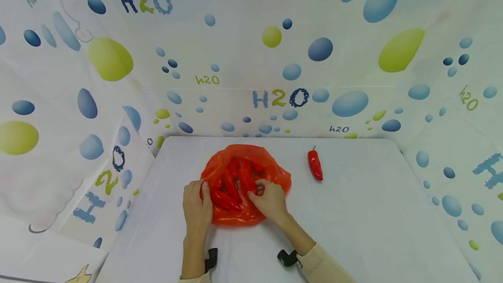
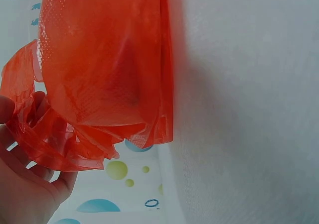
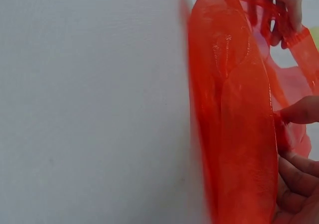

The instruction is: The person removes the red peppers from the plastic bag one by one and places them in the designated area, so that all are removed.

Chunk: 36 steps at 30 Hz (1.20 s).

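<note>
A translucent red plastic bag (image 1: 235, 219) lies on the white table with its mouth open, and several red peppers (image 1: 225, 200) show inside. At its left side my left hand (image 1: 196, 204) grips the bag's edge, thumb on the inner side; the left wrist view shows the crumpled plastic between thumb and fingers. My right hand (image 1: 271, 200) reaches into the mouth from the right and pinches a red pepper (image 3: 283, 132) between thumb and fingers. That pepper is partly hidden by the bag's wall in the right wrist view.
A single red pepper (image 1: 315, 165) with a thin stem lies on the table (image 1: 353, 213), right of the bag. Behind and at both sides rise white walls (image 1: 235, 47) printed with blue and green spots.
</note>
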{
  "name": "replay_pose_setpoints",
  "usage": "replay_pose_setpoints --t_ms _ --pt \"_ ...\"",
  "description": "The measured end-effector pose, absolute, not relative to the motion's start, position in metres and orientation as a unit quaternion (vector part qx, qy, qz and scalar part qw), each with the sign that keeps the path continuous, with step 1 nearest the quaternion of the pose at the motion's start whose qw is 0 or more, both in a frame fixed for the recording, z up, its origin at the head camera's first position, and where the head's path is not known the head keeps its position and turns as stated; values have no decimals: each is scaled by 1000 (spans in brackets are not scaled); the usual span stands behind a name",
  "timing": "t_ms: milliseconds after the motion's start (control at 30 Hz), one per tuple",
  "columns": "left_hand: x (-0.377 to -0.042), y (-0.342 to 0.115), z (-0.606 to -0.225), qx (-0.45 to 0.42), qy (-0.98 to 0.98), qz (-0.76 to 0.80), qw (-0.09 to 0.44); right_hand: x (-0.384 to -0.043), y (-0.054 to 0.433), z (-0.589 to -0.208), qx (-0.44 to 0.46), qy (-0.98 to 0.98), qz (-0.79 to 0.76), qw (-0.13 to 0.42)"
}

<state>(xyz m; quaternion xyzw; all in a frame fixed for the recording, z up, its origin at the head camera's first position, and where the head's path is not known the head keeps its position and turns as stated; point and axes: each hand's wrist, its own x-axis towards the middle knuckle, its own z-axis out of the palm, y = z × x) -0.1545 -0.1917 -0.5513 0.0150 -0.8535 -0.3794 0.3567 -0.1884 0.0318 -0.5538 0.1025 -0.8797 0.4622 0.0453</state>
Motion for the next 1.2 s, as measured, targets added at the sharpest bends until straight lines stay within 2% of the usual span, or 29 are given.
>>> replay_pose_setpoints --t_ms 367,1000,1200 --pt "-155 -192 -552 12 -851 -380 362 -187 36 -546 93 -869 482 50" --pt "-153 -192 -554 29 -859 -390 330 -191 53 -533 82 -860 497 78" --pt "-154 -192 -553 24 -858 -387 338 -192 59 -528 69 -859 500 86"
